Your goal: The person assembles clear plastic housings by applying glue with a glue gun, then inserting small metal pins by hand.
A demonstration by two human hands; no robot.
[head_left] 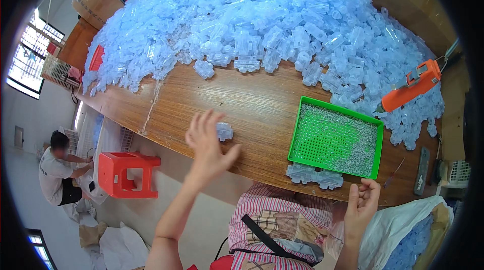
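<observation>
My left hand point(209, 141) hovers over the brown table with its fingers spread, holding nothing. Partly behind its fingers lies a small clear plastic housing point(225, 131). My right hand point(362, 202) is at the table's near edge, just below the near right corner of a green tray point(378, 156). Its fingers curl toward the thumb; whatever they may hold is too small to make out. Many small silvery metal pieces point(360, 146) lie in the tray, thickest along its right side. Several clear plastic housings point(315, 176) sit in a row against the tray's near side.
A huge heap of clear bluish plastic parts point(242, 12) covers the far table. An orange power screwdriver point(413, 87) hangs at the right. A dark flat device point(422, 171) lies by the right edge. A red stool point(126, 174) and a seated person point(60, 171) are at the left.
</observation>
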